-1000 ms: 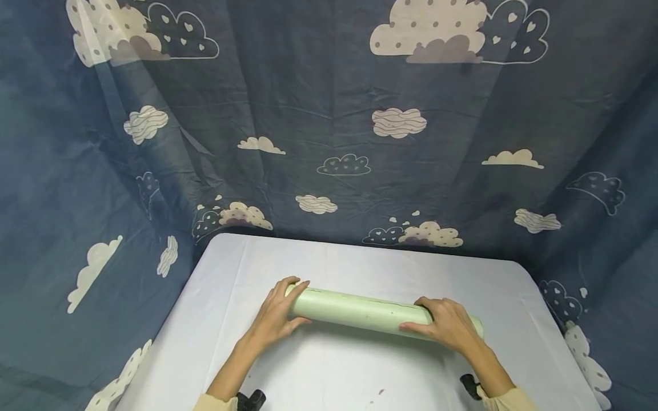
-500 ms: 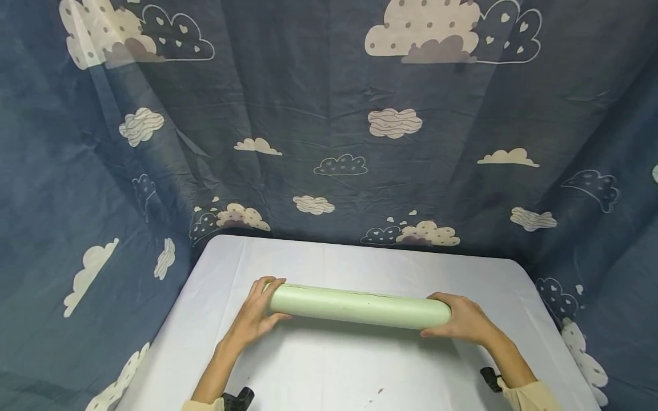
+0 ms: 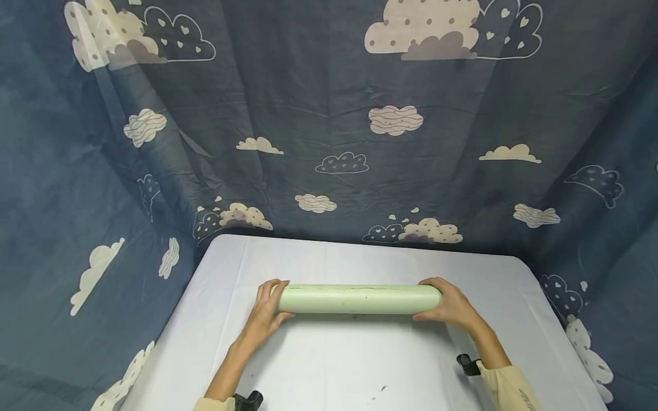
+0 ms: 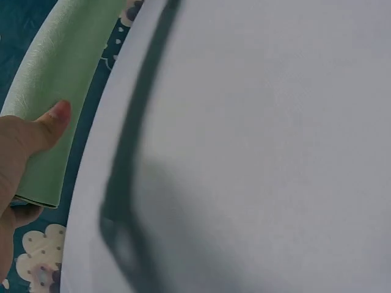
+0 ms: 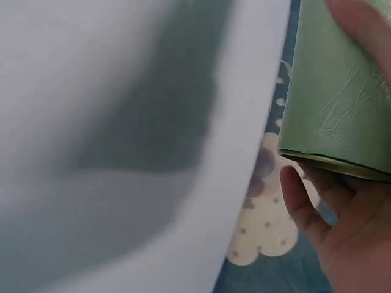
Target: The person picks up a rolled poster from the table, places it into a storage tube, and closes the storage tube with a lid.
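A pale green rolled-up mat (image 3: 360, 299) with a leathery surface lies level across the head view, its loose edge running along the top. A shadow beneath shows it is raised off the white table. My left hand (image 3: 264, 314) grips its left end, thumb on the near side and fingers over the far side. At the opposite end my right hand (image 3: 452, 305) holds it the same way. In the left wrist view the thumb (image 4: 55, 122) presses on the mat. The right wrist view shows the roll's open end (image 5: 342, 166), with fingers around and below it.
A white-covered table (image 3: 329, 365) with rounded far corners lies under the roll. Small dark specks (image 3: 382, 388) mark its near part. Blue cloud-printed fabric (image 3: 329, 114) hangs behind the table and at both sides.
My right hand has shifted from partway along the roll out to its right end. The roll, earlier slanting down to the right, is now level. The left hand keeps its grip.
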